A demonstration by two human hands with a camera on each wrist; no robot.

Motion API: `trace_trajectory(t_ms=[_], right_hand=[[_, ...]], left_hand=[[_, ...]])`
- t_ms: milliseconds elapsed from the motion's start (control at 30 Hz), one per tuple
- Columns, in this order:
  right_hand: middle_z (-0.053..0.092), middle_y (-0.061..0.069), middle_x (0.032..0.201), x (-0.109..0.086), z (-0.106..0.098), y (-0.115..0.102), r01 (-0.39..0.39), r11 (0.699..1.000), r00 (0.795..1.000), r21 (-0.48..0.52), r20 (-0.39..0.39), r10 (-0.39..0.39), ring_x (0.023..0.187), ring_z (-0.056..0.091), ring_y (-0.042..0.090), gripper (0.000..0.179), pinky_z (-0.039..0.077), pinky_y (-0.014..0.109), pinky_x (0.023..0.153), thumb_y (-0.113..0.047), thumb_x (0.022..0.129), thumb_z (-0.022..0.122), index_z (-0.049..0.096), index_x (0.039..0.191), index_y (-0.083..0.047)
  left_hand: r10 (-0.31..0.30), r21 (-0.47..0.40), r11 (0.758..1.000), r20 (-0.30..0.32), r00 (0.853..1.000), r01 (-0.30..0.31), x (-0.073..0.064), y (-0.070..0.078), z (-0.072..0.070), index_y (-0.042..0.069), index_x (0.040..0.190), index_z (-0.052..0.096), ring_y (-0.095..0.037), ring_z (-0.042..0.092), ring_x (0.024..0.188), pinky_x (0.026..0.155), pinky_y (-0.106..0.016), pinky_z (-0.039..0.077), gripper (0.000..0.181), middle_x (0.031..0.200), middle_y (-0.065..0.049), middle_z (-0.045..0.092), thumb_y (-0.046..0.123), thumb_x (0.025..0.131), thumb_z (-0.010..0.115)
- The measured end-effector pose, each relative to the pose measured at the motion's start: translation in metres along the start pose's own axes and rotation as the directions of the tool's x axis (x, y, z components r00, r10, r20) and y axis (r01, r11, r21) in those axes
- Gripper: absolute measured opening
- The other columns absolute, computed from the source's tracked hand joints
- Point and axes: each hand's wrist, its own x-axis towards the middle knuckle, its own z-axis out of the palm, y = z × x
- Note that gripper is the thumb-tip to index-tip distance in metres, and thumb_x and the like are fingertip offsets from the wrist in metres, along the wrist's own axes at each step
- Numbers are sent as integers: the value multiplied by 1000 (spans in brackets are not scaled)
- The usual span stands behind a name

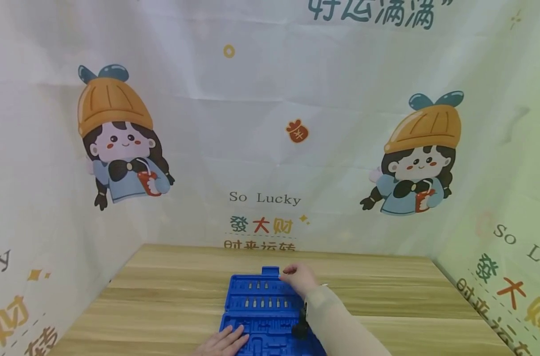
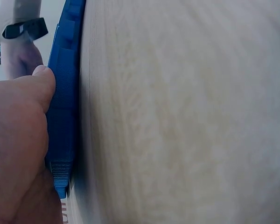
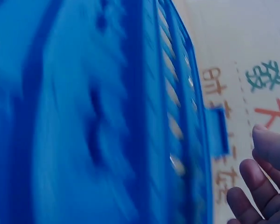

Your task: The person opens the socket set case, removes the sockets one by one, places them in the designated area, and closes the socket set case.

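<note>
An open blue plastic case [image 1: 270, 320] lies on the wooden table, with small metal bits [image 1: 262, 303] standing in rows in its far half. My left hand [image 1: 223, 341] rests on the near left part of the case, fingers extended. Its thumb [image 2: 45, 86] lies along the case's side wall in the left wrist view. My right hand [image 1: 300, 278] hovers by the far right corner, beside the case's latch tab [image 1: 270, 271]. In the right wrist view its fingers [image 3: 252, 175] are loosely bent and nothing shows between them. The right forearm covers the case's right edge.
The wooden table [image 1: 163, 291] spreads around the case. A small light-coloured object [image 1: 325, 285] shows just beyond the right forearm. A dark device [image 1: 301, 326] is strapped at the right wrist. Printed cloth [image 1: 261, 148] hangs behind and at both sides.
</note>
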Motion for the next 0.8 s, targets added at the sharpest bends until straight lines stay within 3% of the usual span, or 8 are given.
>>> trace_trajectory(t_ms=[133,300,433,600,800], right_hand=[[64,6,97,0,23,1,-21,999,999,28,27,21,90,60,24,19,49,46,80,-16,86,73,68,101,-4],[68,3,101,-1,36,2,-48,990,999,-134,16,51,102,58,31,21,34,57,97,-29,86,73,71,101,-14],[68,2,106,3,42,6,-64,973,997,-220,22,70,114,52,38,20,22,63,103,-33,85,74,74,99,-18],[66,6,112,6,47,5,-120,961,992,-248,15,128,120,44,44,17,22,63,102,-33,83,75,74,96,-21],[58,19,119,3,49,-7,-219,950,976,-224,-28,218,121,40,47,13,26,60,102,-33,82,77,74,88,-22]], left_hand=[[4,33,999,-51,999,-2,-3,-1,6,16,135,58,-26,57,120,85,-41,53,61,135,-3,57,59,95,45],[41,78,996,-101,994,-34,-4,-2,10,16,136,57,-24,57,120,84,-39,53,58,136,-2,57,57,95,47],[68,115,992,-151,986,-51,-5,-1,12,16,135,57,-24,58,119,83,-38,54,56,135,-2,57,55,95,51],[90,155,986,-194,977,-60,-5,-3,15,16,133,59,-22,59,117,81,-37,54,56,133,-1,59,55,93,53],[157,227,969,-245,957,-101,-7,-8,19,18,133,59,-19,58,119,84,-31,53,55,134,0,58,54,91,57]])
